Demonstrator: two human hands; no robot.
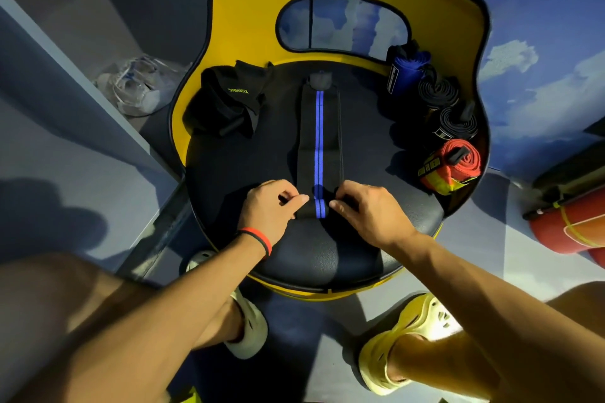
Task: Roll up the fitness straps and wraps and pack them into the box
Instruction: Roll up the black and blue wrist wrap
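So the black wrap with the blue stripe (319, 141) runs straight down the middle of the chair seat (376, 180), and its near end is a small roll by the front edge. The left hand (271, 209) and right hand (370, 213) each pinch one side of it, fingers covering the roll's ends. Rolled-up blue (406, 75), black (438, 91) and red (455, 163) wraps sit along the right edge, a dark crumpled pile (226, 101) sits back left, and the grey bit (319, 80) at the wrap's far end is too blurry to call.
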